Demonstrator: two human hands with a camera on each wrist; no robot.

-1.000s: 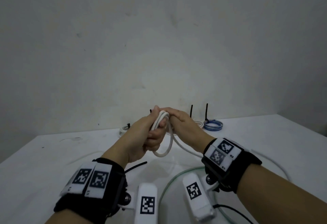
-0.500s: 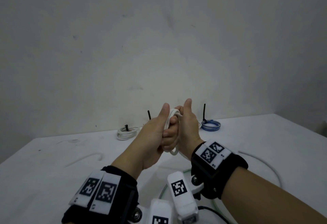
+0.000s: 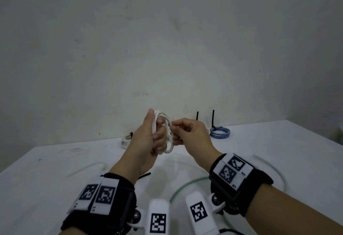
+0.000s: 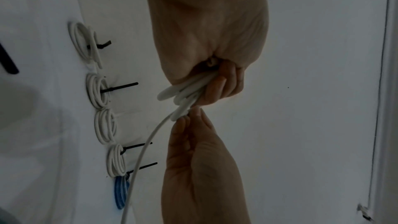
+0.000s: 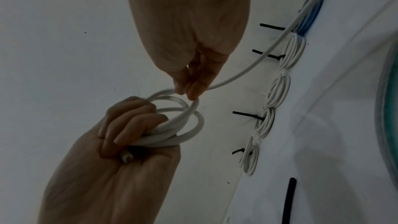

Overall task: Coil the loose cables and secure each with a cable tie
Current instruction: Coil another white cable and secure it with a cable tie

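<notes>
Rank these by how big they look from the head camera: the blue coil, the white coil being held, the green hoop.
1. Green hoop, partly hidden.
2. White coil in the left hand; nearness inflates it.
3. Blue coil.

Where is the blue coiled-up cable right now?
In the head view the blue coiled cable lies on the white table by the back wall, at the right end of the row, beside a tied white coil, past the right hand.
</notes>
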